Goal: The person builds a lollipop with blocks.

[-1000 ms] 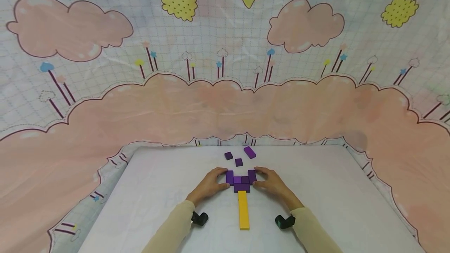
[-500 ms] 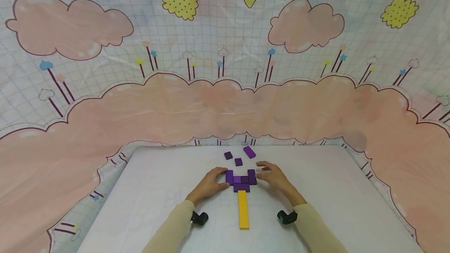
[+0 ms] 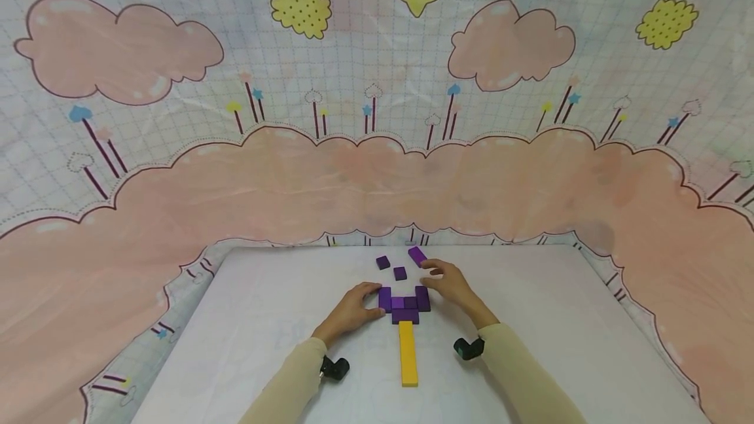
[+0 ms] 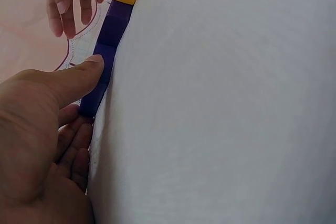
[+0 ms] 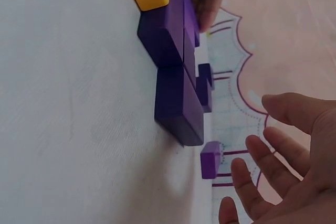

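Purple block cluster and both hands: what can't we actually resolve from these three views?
- Right hand versus the long purple block: head view too small to tell touching from just short; right wrist view shows spread fingers holding nothing.
- Purple cluster: block seams too small in head view; the left wrist view sees it edge-on.
- Left hand: thumb presses the cluster's side; its fingers are hidden behind the palm.
- Yellow bar: cut off by the edge in both wrist views.

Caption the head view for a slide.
Left hand touches purple block cluster; right hand open beside loose purple block.
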The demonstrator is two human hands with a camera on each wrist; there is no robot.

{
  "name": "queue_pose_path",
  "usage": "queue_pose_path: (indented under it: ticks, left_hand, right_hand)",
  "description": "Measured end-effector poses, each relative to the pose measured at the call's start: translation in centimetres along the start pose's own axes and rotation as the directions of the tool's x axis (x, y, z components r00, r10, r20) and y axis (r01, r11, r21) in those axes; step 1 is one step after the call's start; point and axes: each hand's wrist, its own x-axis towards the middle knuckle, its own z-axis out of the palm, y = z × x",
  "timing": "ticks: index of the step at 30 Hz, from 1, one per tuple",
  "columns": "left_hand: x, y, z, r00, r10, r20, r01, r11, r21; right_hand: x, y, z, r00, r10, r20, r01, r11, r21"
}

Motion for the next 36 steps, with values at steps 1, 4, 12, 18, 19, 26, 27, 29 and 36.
queue_pose_path:
  ticks: [1,4,12,18,19,26,27,29,36]
  left_hand:
    - [0.0,0.0,0.0,1.000,-0.001,0.000,0.001,1.000,0.001]
    - [0.1,-0.1,0.1,1.000,-0.001,-0.001,0.001,1.000,0.010]
    - [0.1,-0.1,0.3,1.000,-0.014,-0.001,0.014,1.000,-0.002]
    - [0.0,-0.1,0.3,1.000,-0.022,-0.001,0.022,1.000,-0.012]
    - [0.0,-0.1,0.3,1.000,-0.027,0.000,0.027,1.000,-0.015]
    - [0.2,-0.4,0.5,1.000,0.000,-0.008,0.000,1.000,0.001]
    - [0.2,-0.5,0.5,1.000,0.000,-0.010,0.000,1.000,0.000]
    - [0.2,-0.6,0.5,1.000,-0.003,-0.010,0.003,1.000,0.001]
    - [0.2,-0.6,0.4,1.000,0.001,-0.009,-0.001,1.000,0.012]
  right_hand:
    - [0.2,-0.1,0.1,1.000,-0.003,0.000,0.003,1.000,-0.001]
    - [0.6,-0.2,0.6,1.000,-0.011,0.004,0.011,1.000,0.002]
    - [2.0,0.4,1.7,1.000,-0.002,0.016,0.002,1.000,0.016]
    - [2.7,0.6,2.6,1.000,0.000,0.026,0.000,1.000,0.008]
    - [2.7,0.6,2.8,1.000,-0.003,0.026,0.003,1.000,-0.001]
    - [3.0,0.0,3.5,0.999,-0.017,0.028,0.018,0.999,-0.052]
    - [3.1,-0.1,3.6,0.999,-0.016,0.028,0.018,0.998,-0.055]
    - [3.2,-0.2,3.7,0.999,-0.015,0.032,0.017,0.998,-0.060]
    - [3.5,-0.3,4.1,0.999,-0.019,0.035,0.022,0.995,-0.094]
